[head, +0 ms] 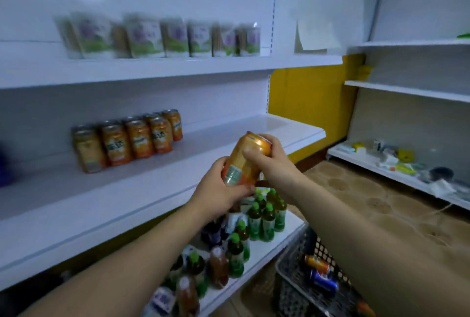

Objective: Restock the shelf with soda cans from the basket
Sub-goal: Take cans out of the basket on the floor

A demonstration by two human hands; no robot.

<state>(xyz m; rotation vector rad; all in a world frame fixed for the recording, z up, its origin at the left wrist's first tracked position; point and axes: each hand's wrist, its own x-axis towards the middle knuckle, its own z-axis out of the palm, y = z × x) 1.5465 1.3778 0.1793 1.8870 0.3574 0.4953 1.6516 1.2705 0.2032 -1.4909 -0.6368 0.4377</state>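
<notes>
Low at the right, the grey basket (292, 268) holds a blue can (323, 282). Above it, the tilted orange soda can (245, 161) is clamped at both ends: left hand (223, 189) curled round its base, right hand (276, 161) round its top. Beyond, a row of orange cans (127, 141) stands on the middle shelf (152, 189)

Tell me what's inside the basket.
Two cans lie in the basket: an orange can and a blue can. Lower down, something orange is unclear. The right forearm covers the rest. The left hand and right hand grip the held can.
</notes>
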